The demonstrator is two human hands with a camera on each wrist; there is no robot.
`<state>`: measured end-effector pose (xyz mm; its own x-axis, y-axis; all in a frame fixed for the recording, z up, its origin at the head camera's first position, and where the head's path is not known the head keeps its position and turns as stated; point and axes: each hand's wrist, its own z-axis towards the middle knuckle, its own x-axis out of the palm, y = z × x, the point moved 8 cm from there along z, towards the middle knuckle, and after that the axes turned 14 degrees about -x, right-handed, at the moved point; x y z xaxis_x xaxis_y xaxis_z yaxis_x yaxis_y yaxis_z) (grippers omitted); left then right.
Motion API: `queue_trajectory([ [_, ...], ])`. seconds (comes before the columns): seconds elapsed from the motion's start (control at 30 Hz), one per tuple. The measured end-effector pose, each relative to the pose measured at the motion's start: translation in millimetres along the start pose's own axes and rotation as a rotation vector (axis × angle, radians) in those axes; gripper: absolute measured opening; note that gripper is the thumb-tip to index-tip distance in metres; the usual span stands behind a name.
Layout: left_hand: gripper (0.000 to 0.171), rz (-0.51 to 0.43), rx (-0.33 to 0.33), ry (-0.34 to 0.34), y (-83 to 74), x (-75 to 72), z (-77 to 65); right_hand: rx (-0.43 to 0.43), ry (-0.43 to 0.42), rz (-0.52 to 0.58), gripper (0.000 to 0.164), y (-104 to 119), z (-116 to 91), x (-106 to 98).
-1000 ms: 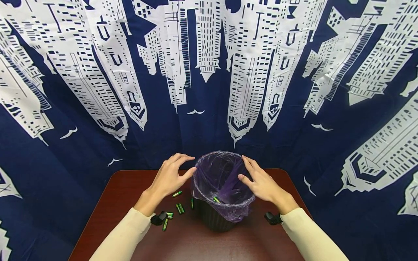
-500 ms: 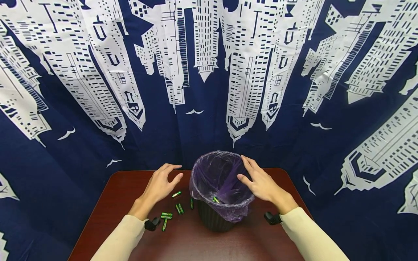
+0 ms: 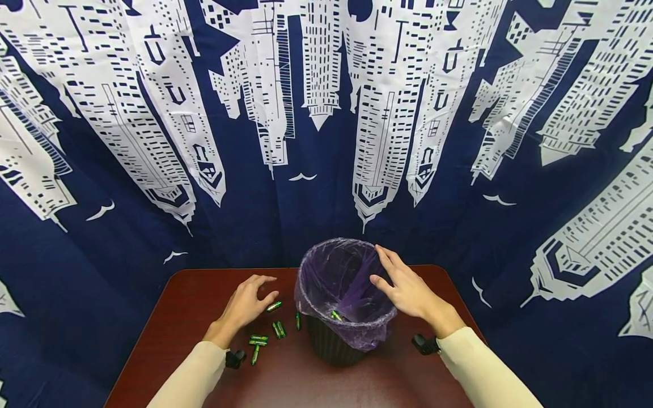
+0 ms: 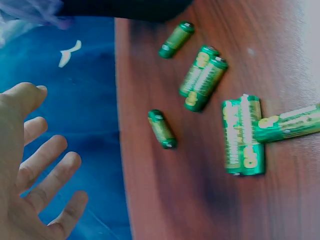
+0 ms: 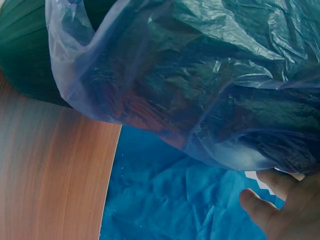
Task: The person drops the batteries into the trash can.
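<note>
My left hand [image 3: 242, 306] hovers over the left part of the table, fingers loosely spread and nothing in them. A single green battery [image 3: 274, 306] lies close by its thumb. A pair of batteries [image 4: 203, 78] lies side by side, and another pair [image 4: 243, 136] has one battery [image 4: 290, 124] set crosswise against it. One more battery [image 3: 298, 321] sits beside the dark ribbed wastebasket [image 3: 334, 343]. Its purple bag [image 3: 364, 334] folds over the rim, with a battery [image 3: 335, 315] inside. My right hand [image 3: 413, 292] has extended fingers at the basket's right rim.
The reddish-brown wooden table [image 3: 296, 385] has rounded far corners. Right behind its far edge hangs a dark blue curtain [image 3: 245, 226] printed with white buildings. Each wrist carries a small black camera [image 3: 424, 343].
My left hand has moved away from the basket's left rim, leftward and down toward the batteries on the table. My right hand has stayed at the right rim.
</note>
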<state>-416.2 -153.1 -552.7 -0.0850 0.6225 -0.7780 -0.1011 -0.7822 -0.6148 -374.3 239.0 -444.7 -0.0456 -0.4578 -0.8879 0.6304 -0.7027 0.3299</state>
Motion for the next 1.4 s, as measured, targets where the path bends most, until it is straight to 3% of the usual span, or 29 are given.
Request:
queue_trajectory([
  [0.33,0.044,-0.022,-0.053,0.018,24.4,27.3,3.2,0.007,0.005,0.004,0.081,0.5,-0.2,-0.5],
  [0.57,0.045,-0.030,-0.116,0.093,35.2,46.7,4.2,0.010,-0.002,0.009,0.082,-0.2,-1.5,0.1],
  [1.0,0.039,-0.029,-0.167,0.107,47.5,59.8,4.2,0.008,-0.009,0.020,0.081,-0.2,-1.6,-0.3],
  [1.23,0.014,0.048,-0.198,0.064,56.8,62.7,8.4,0.003,-0.013,0.028,0.082,-1.1,-1.3,0.8],
  [1.4,0.011,0.038,-0.203,0.062,56.1,62.8,8.3,0.009,-0.011,0.030,0.083,-2.2,-2.5,0.4],
])
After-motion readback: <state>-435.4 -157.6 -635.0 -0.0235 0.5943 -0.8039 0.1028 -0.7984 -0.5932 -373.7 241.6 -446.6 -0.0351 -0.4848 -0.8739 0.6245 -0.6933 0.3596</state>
